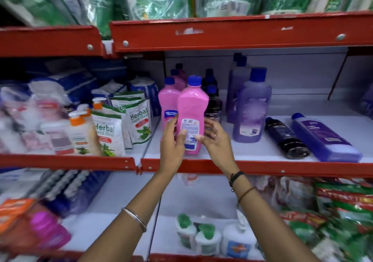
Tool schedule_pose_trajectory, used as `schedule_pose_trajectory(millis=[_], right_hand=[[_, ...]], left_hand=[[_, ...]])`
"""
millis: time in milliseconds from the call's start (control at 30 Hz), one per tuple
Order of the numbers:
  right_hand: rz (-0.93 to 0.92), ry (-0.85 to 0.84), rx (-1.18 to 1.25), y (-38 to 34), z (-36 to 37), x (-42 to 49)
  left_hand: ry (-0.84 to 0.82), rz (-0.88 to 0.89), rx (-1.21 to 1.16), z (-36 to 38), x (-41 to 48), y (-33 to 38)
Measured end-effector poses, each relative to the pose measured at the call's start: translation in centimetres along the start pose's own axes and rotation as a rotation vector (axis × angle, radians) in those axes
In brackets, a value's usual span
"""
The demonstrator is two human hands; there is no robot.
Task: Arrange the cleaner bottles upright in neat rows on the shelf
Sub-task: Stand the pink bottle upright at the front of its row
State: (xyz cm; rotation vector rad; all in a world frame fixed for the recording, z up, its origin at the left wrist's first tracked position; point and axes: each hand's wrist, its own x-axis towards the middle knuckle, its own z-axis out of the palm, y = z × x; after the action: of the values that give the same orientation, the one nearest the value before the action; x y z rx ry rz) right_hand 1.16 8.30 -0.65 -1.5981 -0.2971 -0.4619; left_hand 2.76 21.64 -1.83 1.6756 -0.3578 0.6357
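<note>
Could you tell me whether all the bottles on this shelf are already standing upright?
No, a black bottle and a purple bottle lie on their sides at the right.

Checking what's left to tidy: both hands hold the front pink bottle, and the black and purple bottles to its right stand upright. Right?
Not quite. In the head view the black bottle and purple bottle lie flat. Both hands, left and right, do hold the pink bottle.
</note>
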Motion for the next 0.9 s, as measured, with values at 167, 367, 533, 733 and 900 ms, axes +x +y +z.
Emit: schedule_pose_trajectory(millis=[167, 367, 533, 733, 900], right_hand=[[0.009, -0.078, -0.047, 1.2, 4.5, 1.0], [0.035, -0.007, -0.108, 2.6, 5.7, 1.8], [-0.011, 0.080, -0.222, 3.2, 5.7, 1.5], [0.085, -0.156, -0.179, 2.8, 5.6, 1.1], [0.093, -0.178, -0.209, 3.2, 5.5, 1.7]], left_hand=[[0.043, -0.004, 0.027, -3.7, 0.9, -2.5], [0.067, -0.081, -0.087, -4.7, 2.1, -3.7], [0.080, -0.166, -0.107, -4.9, 2.3, -4.3], [-0.148, -0.179, -0.085, -5.6, 2.2, -4.2], [-0.180, -0.233, -0.127, -5.7, 2.1, -3.9]])
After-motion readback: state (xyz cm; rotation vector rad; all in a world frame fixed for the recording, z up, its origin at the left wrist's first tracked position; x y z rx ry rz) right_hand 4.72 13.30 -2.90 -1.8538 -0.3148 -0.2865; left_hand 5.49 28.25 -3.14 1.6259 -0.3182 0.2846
